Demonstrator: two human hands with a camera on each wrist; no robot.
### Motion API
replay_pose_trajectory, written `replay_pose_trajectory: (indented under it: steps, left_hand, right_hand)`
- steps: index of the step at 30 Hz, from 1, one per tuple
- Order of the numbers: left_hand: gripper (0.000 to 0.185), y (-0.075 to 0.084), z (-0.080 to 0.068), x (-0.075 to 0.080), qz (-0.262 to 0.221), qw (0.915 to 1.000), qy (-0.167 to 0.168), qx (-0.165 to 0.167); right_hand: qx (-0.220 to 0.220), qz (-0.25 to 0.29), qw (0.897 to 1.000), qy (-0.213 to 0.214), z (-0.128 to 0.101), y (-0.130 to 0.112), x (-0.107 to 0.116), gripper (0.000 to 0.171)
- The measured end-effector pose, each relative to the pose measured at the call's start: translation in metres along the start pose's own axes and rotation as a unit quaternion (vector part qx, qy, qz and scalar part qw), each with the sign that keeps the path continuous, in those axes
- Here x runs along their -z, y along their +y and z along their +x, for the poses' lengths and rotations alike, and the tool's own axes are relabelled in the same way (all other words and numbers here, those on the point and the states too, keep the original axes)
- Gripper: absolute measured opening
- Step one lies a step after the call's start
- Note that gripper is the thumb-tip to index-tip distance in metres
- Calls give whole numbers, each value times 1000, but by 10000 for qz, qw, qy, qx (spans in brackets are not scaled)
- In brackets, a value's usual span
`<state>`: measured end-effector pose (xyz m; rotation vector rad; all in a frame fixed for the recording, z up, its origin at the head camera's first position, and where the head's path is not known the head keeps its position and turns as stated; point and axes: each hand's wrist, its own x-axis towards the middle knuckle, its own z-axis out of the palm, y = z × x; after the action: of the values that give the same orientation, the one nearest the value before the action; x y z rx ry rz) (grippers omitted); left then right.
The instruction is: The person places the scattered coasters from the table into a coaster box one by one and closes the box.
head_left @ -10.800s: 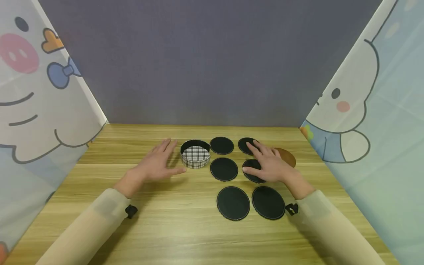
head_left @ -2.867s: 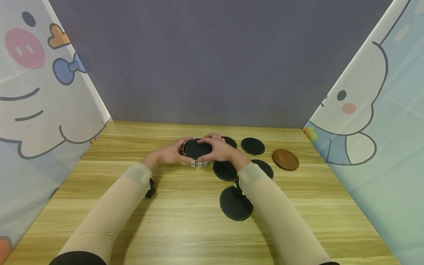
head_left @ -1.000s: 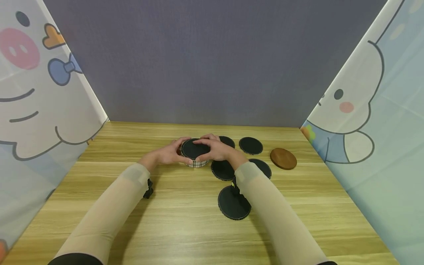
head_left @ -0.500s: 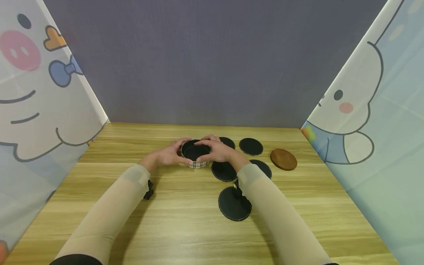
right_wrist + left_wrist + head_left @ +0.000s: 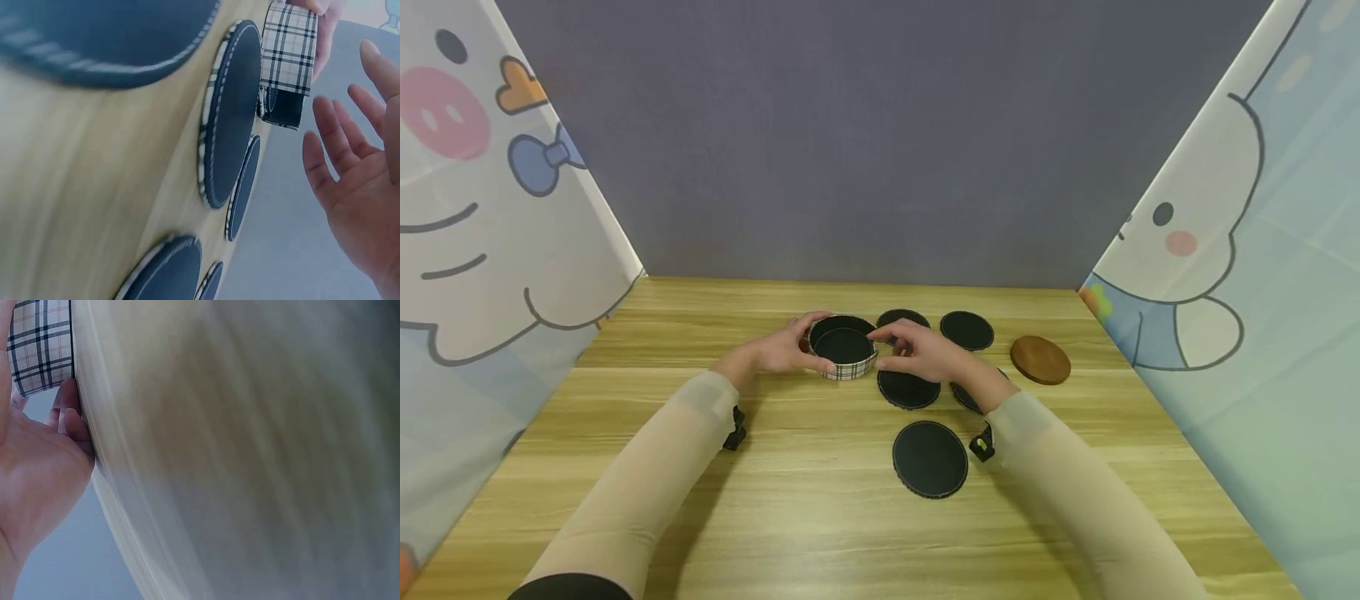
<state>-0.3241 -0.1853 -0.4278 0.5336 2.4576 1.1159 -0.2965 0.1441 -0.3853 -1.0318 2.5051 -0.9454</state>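
A round plaid box [image 5: 844,367] stands on the wooden table [image 5: 820,517] with a black coaster [image 5: 844,344] lying flat inside it. My left hand [image 5: 801,346] grips the box's left wall; the left wrist view shows the plaid box [image 5: 40,350] by the fingers [image 5: 67,419]. My right hand [image 5: 897,350] hovers just right of the box, fingers spread and holding nothing. In the right wrist view the right hand [image 5: 350,156] is open beside the plaid box [image 5: 289,53].
Several black coasters lie to the right of the box: one [image 5: 902,317] behind the right hand, one [image 5: 966,330] further right, one [image 5: 908,389] under the hand, one [image 5: 929,458] nearer me. A brown coaster [image 5: 1040,359] sits at far right. Cartoon curtains flank the table.
The black coaster held over the box has dropped inside it. My right hand has let go and drawn back to the right; the left hand stays on the box.
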Motion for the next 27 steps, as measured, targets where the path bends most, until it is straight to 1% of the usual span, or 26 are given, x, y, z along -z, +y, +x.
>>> replay_pose_trajectory:
  steps: [4, 7, 14, 18, 22, 27]
  left_hand:
    - [115, 0, -1, 1, 24, 10000, 22, 18]
    - [115, 0, -1, 1, -47, 10000, 24, 14]
    - [115, 0, -3, 0, -156, 9999, -5, -23]
    - [121, 1, -3, 0, -91, 10000, -24, -14]
    - [125, 0, -3, 1, -111, 9999, -8, 0]
    - [120, 2, -5, 0, -167, 9999, 34, -25]
  right_hand:
    - [84, 35, 9999, -64, -21, -1, 0, 51]
    - [99, 34, 9999, -124, -35, 0, -1, 48]
    - [72, 59, 9991, -420, -70, 4, -6, 40]
    - [180, -50, 9980, -604, -88, 9, -7, 36]
    - [164, 74, 9964, -825, -103, 18, -9, 34]
    - [73, 294, 9939, -1058, -115, 24, -13, 40]
